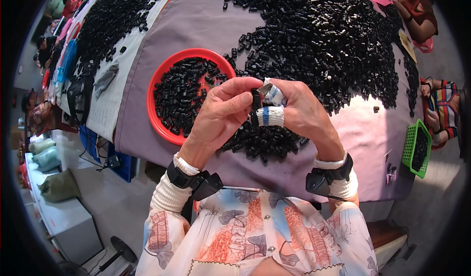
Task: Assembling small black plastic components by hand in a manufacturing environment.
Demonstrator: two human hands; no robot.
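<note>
My left hand (219, 108) is closed, with thumb and forefinger pinching a small black cylindrical part (255, 100). My right hand (306, 110) meets it from the other side, its thumb and forefinger wrapped in white cloth with blue marks. A small grey metal piece (265, 86) shows at the tip of the wrapped forefinger; the fingers hide most of it. Below both hands lies a small heap of black parts (265, 146). A round red basin (153, 110), partly behind my left hand, holds many more of them.
A large pile of black parts (319, 40) covers the far right of the cloth-covered table (191, 18). Another pile (110, 28) spreads at far left. A green basket (408, 151) stands by the right edge. Other people sit along both sides, including one in a striped top (449, 106).
</note>
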